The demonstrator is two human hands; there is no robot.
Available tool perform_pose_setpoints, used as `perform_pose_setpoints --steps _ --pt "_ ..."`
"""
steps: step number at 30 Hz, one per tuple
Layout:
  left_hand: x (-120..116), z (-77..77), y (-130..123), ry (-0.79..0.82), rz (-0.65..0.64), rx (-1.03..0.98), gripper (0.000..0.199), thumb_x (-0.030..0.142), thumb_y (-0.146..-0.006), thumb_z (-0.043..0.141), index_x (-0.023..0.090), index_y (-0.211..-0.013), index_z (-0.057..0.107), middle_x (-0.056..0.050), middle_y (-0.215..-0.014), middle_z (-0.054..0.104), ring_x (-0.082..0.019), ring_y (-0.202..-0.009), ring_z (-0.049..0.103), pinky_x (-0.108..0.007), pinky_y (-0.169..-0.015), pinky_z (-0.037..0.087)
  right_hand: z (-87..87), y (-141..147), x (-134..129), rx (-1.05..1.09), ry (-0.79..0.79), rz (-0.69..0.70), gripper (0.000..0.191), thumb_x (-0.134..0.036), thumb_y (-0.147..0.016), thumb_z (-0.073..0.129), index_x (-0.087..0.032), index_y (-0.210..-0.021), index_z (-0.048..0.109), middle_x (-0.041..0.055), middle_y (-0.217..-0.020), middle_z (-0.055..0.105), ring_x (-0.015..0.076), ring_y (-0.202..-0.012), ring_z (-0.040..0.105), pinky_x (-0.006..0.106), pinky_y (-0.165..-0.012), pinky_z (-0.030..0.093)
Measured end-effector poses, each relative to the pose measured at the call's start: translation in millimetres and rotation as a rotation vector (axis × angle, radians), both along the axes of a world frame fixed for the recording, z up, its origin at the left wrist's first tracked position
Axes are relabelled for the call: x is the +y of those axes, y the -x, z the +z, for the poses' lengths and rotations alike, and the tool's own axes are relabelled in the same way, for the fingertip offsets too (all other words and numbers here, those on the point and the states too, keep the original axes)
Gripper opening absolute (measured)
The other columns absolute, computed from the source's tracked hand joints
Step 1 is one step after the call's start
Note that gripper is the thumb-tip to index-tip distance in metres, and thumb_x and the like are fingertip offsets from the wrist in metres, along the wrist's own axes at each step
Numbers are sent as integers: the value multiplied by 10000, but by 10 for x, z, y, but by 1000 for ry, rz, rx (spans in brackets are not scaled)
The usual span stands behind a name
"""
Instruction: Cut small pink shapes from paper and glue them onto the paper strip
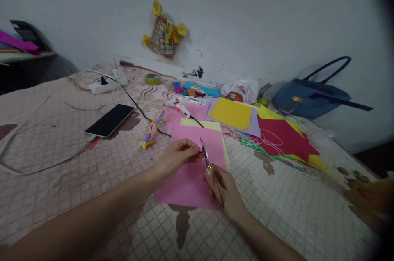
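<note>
Between the thumb and fingers of my left hand [181,154] is a small piece of pink paper [200,145]. My right hand [226,189] grips a pair of scissors [206,155], its fingers wrapped round the handles. The blades point away from me and lie right beside the small pink piece; whether they are cutting into it I cannot tell. Both hands are above a large pink paper sheet [181,187], which lies over a pale yellow sheet [226,150]. Just left of the sheets is a paper chain [153,129] in purple, pink and yellow.
Behind the sheets lies a white glue gun [184,110] with a black cord. A phone [110,120] on a cable and a power strip [106,85] are at left. White string [246,138], red paper [280,138] and a blue bag [310,97] are at right. Green tape [153,79] stands behind.
</note>
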State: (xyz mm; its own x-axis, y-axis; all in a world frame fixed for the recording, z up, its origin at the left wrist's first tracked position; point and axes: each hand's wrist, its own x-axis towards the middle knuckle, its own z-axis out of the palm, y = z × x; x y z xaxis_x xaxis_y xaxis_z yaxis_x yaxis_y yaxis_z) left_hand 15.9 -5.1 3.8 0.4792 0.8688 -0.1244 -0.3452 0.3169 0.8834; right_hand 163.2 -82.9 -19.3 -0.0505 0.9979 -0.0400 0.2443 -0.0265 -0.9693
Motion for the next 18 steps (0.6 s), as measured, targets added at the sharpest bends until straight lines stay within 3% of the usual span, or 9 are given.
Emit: perform_pose_setpoints --steps 18 --pt "-6 -4 -5 -14 2 -4 126 200 -703 651 114 -706 559 -37 -729 622 -118 -707 601 -261 -715 458 10 -4 15 -12 6 -11 334 -472 -829 464 -168 -692 484 -62 -493 365 74 -404 356 187 -373 280"
